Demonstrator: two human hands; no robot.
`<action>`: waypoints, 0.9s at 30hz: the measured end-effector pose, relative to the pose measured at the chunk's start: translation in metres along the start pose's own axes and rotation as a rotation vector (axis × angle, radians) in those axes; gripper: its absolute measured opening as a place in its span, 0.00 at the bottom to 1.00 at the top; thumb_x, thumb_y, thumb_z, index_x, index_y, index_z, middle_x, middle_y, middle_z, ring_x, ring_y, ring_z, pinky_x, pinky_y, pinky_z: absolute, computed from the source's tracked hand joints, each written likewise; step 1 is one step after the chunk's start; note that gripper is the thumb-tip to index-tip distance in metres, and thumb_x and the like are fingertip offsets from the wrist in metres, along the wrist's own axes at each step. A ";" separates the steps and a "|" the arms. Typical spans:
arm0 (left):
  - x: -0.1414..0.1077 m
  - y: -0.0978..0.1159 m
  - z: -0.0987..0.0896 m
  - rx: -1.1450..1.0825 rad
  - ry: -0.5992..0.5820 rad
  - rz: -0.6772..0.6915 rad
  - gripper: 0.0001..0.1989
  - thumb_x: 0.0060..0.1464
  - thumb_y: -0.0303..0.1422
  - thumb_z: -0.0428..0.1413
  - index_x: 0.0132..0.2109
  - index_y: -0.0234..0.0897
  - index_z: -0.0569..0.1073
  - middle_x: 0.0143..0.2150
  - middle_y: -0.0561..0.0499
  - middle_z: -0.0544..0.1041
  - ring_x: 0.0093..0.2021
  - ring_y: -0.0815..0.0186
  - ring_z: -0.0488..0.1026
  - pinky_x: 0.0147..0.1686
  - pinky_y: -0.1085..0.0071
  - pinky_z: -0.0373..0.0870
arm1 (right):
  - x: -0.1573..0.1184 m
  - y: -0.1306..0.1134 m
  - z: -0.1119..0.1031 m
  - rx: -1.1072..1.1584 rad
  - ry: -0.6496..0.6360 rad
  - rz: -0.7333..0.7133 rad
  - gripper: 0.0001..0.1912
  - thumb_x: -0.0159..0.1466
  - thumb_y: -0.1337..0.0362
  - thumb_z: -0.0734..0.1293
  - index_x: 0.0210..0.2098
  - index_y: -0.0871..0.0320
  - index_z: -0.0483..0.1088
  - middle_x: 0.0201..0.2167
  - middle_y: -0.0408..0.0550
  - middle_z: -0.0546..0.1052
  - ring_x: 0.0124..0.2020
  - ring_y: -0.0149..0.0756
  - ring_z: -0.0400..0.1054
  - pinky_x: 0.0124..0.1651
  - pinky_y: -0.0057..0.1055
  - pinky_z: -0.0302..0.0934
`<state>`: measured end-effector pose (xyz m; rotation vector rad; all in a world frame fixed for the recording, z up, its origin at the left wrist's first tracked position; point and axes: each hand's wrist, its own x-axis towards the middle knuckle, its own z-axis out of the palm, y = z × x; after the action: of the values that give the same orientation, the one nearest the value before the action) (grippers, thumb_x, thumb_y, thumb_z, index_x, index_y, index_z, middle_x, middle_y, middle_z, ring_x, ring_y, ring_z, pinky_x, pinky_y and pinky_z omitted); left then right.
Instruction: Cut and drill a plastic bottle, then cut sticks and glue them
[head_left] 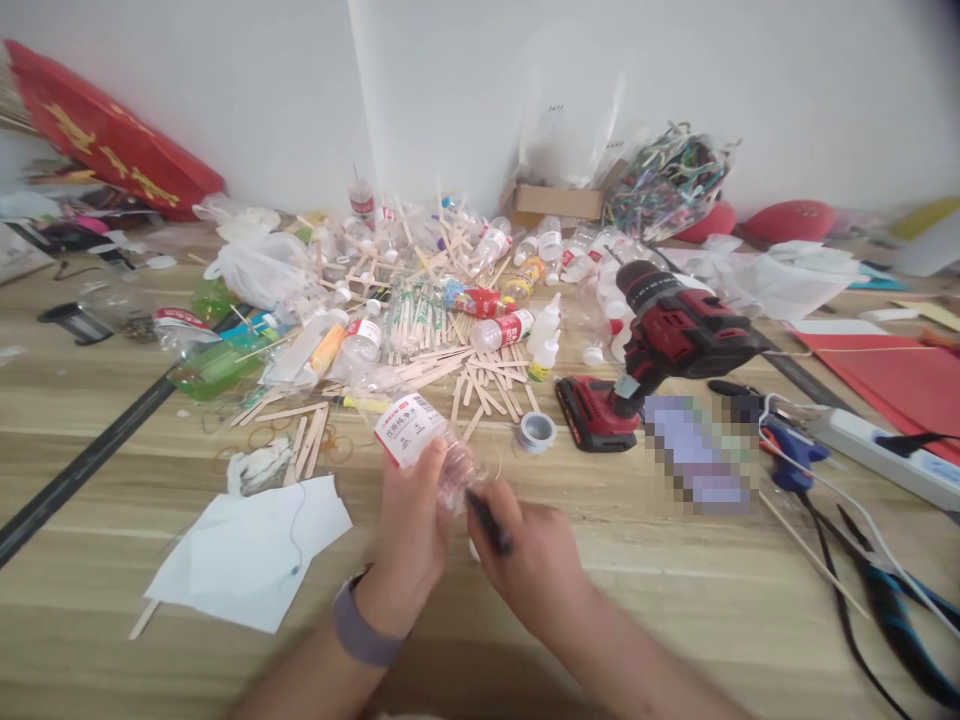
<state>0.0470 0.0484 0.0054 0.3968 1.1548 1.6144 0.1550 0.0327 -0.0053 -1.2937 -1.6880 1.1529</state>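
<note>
A clear plastic bottle (409, 428) with a white and red label lies tilted over the front of the table, its lower end toward me. My left hand (414, 525) is wrapped round it, thumb on the label's edge. In my right hand (532, 550) is a black-handled tool (489, 522), closed in the fist, its front end against the bottle's near end. The tip of the tool is hidden or blurred. Just beyond my hands sits a small grey round cup (537, 432).
A red and black cordless drill (660, 340) stands right of my hands. Wooden sticks (484, 385) and several bottles are heaped behind. White paper (247, 560) lies at the left, pliers (892, 610), a blue glue gun (791, 455) and a power strip (892, 455) at the right.
</note>
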 end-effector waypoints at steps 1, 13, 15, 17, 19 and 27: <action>0.000 -0.001 -0.001 -0.013 -0.002 0.009 0.15 0.46 0.37 0.63 0.39 0.40 0.66 0.29 0.57 0.71 0.27 0.69 0.70 0.29 0.73 0.69 | 0.000 -0.002 0.001 0.035 -0.037 0.026 0.12 0.61 0.53 0.60 0.29 0.54 0.58 0.14 0.40 0.64 0.15 0.34 0.63 0.18 0.25 0.51; -0.001 0.000 0.002 -0.036 0.036 0.023 0.18 0.42 0.33 0.65 0.38 0.41 0.65 0.28 0.58 0.72 0.26 0.70 0.71 0.28 0.73 0.70 | 0.001 0.002 -0.002 0.058 0.029 0.011 0.16 0.53 0.50 0.65 0.24 0.54 0.60 0.16 0.42 0.63 0.19 0.33 0.59 0.21 0.27 0.50; -0.001 0.000 0.002 -0.032 0.037 0.027 0.20 0.43 0.33 0.65 0.41 0.41 0.65 0.31 0.57 0.74 0.28 0.69 0.72 0.29 0.73 0.71 | 0.000 0.001 -0.001 0.083 0.008 0.022 0.16 0.55 0.49 0.64 0.25 0.54 0.59 0.16 0.41 0.63 0.18 0.32 0.60 0.20 0.26 0.51; -0.001 0.001 0.000 -0.027 0.019 0.040 0.19 0.44 0.35 0.64 0.43 0.41 0.66 0.32 0.56 0.75 0.30 0.68 0.73 0.30 0.72 0.71 | -0.001 0.000 0.001 0.146 -0.069 0.063 0.15 0.62 0.49 0.60 0.29 0.54 0.58 0.13 0.37 0.62 0.15 0.32 0.61 0.18 0.25 0.53; -0.002 0.002 -0.002 -0.009 0.009 0.070 0.19 0.46 0.35 0.63 0.44 0.41 0.66 0.33 0.55 0.75 0.31 0.67 0.74 0.31 0.73 0.71 | -0.002 -0.001 0.003 0.211 -0.163 0.108 0.17 0.67 0.50 0.53 0.28 0.53 0.55 0.10 0.34 0.58 0.11 0.32 0.60 0.15 0.24 0.53; -0.004 0.004 0.003 0.007 -0.003 0.046 0.19 0.44 0.35 0.64 0.42 0.41 0.65 0.31 0.56 0.74 0.30 0.67 0.73 0.31 0.70 0.71 | -0.001 0.000 -0.005 0.069 -0.027 0.001 0.14 0.61 0.52 0.62 0.27 0.54 0.59 0.14 0.40 0.63 0.15 0.32 0.59 0.19 0.26 0.49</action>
<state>0.0487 0.0462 0.0110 0.4323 1.1571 1.6493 0.1600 0.0332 -0.0031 -1.2411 -1.6527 1.2237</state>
